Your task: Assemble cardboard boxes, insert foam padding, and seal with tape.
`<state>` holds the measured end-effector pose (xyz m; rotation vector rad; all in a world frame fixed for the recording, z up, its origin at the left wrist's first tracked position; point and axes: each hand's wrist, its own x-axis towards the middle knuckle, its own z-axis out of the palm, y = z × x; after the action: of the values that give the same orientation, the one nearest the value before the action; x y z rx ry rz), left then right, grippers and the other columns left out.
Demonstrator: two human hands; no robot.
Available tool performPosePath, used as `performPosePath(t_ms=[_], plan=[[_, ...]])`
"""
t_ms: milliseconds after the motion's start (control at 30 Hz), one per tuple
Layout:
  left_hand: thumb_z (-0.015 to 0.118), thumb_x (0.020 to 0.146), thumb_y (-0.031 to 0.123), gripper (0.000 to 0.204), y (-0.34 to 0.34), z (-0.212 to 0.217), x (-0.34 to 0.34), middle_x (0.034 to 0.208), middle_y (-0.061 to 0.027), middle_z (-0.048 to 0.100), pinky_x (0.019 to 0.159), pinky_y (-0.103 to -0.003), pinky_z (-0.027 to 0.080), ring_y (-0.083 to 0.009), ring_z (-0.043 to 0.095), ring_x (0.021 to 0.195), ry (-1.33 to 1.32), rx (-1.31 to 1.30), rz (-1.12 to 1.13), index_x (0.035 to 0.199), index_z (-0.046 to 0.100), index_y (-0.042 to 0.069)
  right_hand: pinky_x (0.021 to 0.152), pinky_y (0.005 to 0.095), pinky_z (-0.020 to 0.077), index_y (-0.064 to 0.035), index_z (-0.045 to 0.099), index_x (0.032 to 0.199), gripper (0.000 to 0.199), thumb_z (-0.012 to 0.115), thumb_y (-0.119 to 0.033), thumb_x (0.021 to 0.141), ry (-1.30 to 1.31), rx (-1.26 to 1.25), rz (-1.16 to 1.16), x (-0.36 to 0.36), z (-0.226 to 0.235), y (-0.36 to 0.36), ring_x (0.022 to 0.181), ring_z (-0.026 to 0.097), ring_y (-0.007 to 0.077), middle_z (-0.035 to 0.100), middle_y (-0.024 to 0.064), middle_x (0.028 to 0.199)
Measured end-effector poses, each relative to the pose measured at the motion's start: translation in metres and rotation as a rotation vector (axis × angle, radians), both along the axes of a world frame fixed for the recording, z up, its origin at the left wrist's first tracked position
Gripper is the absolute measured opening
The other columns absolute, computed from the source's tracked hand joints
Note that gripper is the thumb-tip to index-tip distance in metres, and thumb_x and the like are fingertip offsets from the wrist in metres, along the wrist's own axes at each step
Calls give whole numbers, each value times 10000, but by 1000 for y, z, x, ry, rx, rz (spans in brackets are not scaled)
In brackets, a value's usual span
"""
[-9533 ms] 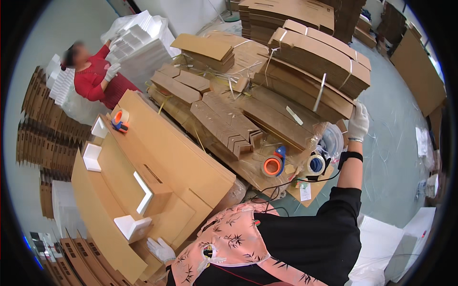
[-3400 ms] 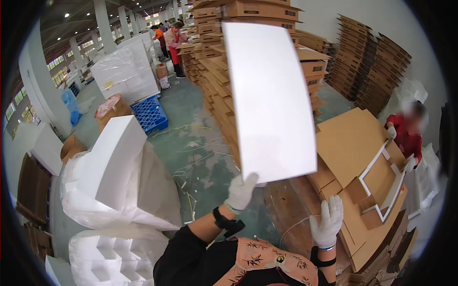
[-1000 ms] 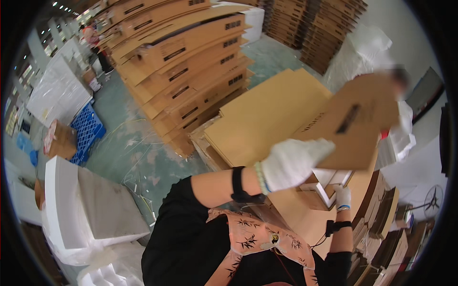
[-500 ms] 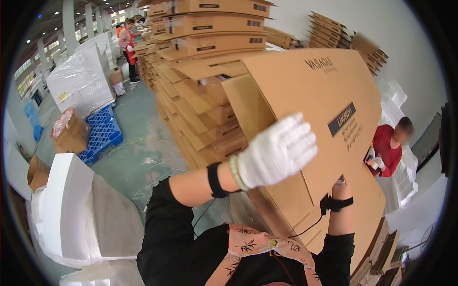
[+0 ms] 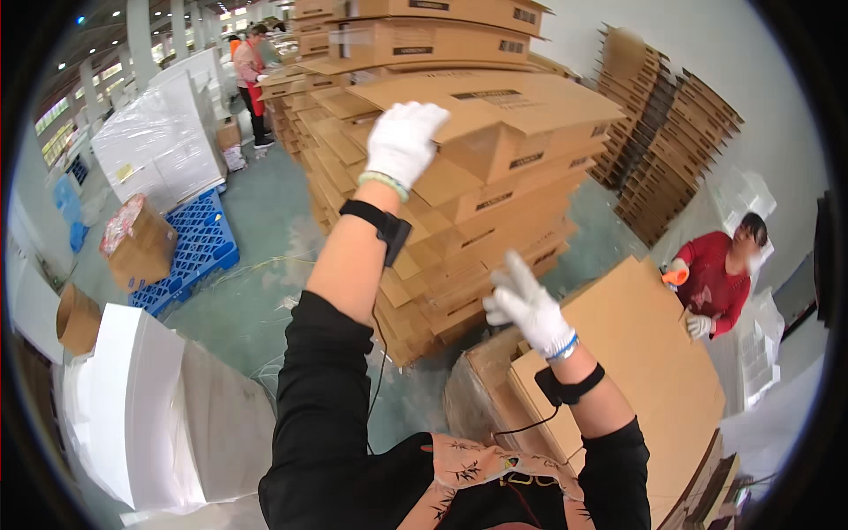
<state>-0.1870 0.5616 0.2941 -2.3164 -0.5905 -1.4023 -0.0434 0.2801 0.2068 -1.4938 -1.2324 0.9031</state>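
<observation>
Flat brown cartons rise in a tall carton stack [image 5: 477, 203] in front of me. My left hand [image 5: 405, 146], in a white knitted glove, is over the left side of the top carton [image 5: 530, 102], its fingers slightly bent. Whether it touches the cardboard is hard to see. My right hand [image 5: 528, 305], gloved too, hovers between the stack and a flat cardboard sheet [image 5: 645, 327] on my right. Its fingers are spread, and nothing is in them.
Across the sheet, a person in red [image 5: 720, 274] holds an orange tool [image 5: 676, 276]. More carton stacks [image 5: 662, 132] line the wall. Left are a blue pallet [image 5: 199, 243], an open box [image 5: 140, 247], wrapped white boards [image 5: 155, 141] and white foam pieces [image 5: 132, 389].
The large carton tilted before me is now off my hands, and a carton lies flat atop the stack. My left hand has moved up and left; my right hand has come into sight.
</observation>
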Motion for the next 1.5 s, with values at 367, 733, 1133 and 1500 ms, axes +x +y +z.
performPosePath(t_ms=[367, 733, 1133, 1500], plan=[[686, 826, 79, 523, -102, -111, 24, 1335, -211, 572, 1111, -477, 366, -403, 513, 1264, -224, -53, -185, 1316, 543, -36, 919, 361, 525, -22, 523, 1367, 611, 668, -359, 877, -470, -467, -669, 108, -44, -269, 1082, 669, 284, 626, 214, 1264], [672, 886, 341, 682, -329, -380, 110, 1395, -289, 478, 1097, -442, 375, -425, 451, 1305, 379, -961, -401, 1406, 428, -27, 1058, 452, 419, -48, 569, 1308, 618, 666, -433, 834, -814, -763, -938, 117, -187, -488, 1262, 514, 384, 536, 245, 1365], [681, 915, 247, 457, -485, -210, 230, 1161, -186, 647, 862, -378, 525, -284, 631, 1015, -559, -1425, -897, 1248, 551, -38, 911, 451, 463, -53, 587, 1183, 600, 685, -478, 772, -990, -476, -547, 143, -200, -525, 1071, 581, 363, 607, 215, 1157], [598, 777, 146, 615, -700, -158, 256, 1373, -210, 529, 1021, -419, 452, -341, 550, 1225, 477, -330, -1155, 1374, 497, 34, 943, 402, 479, -36, 477, 1364, 603, 596, -425, 918, -504, 274, -556, 123, -319, -492, 1089, 608, 285, 625, 175, 1172]])
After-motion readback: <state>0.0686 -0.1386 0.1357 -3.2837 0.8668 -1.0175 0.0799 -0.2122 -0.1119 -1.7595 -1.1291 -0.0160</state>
